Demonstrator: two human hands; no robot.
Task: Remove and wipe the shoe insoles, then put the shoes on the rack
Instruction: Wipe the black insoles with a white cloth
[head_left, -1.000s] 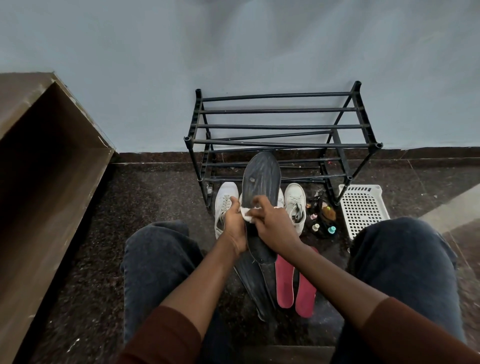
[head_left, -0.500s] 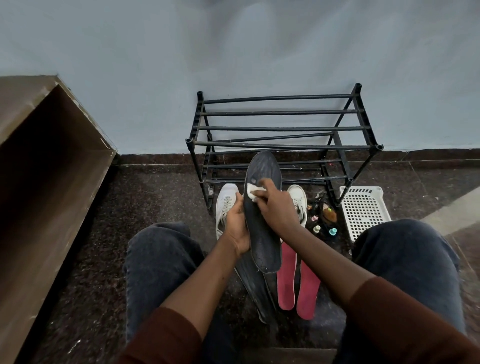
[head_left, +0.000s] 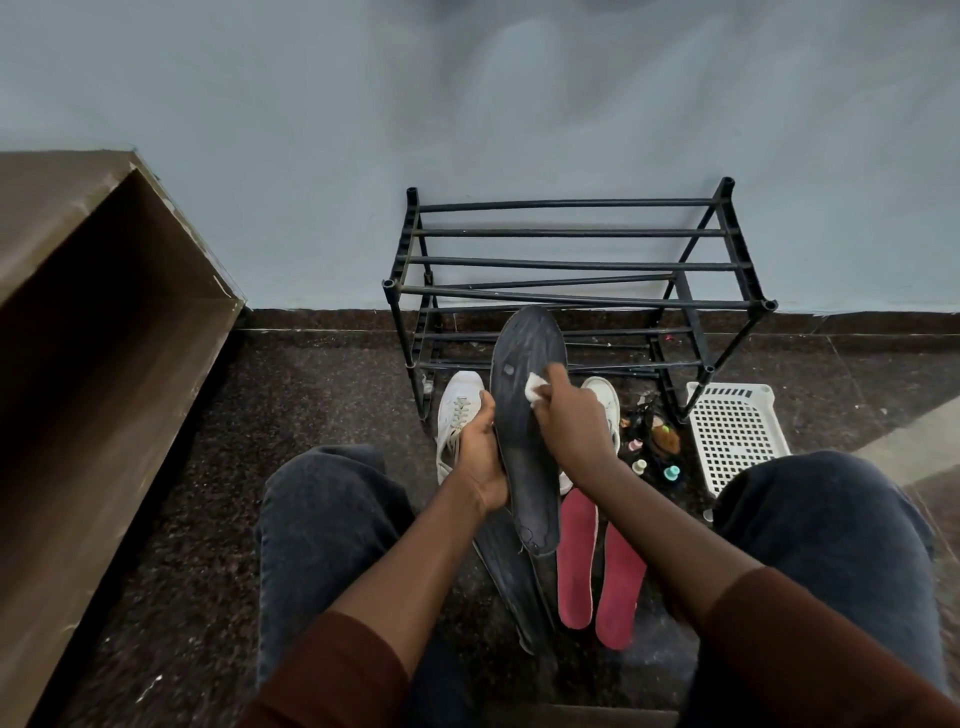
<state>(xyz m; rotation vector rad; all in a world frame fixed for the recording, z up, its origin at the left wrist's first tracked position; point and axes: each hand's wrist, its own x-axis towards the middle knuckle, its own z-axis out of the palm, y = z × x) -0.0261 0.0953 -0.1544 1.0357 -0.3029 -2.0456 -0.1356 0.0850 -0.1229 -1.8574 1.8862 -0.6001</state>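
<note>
Lying inverted beside rack (head_left: 571, 265), white basket (head_left: 737, 441), contents hidden

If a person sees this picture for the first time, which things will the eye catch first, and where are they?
In the centre, the left hand holds a long dark grey insole upright while the right hand presses a small white cloth on it. Two red insoles lie side by side on the dark floor below, between the knees. Behind stands a black metal shoe rack with bare upper bars, against the pale blue wall.
</note>
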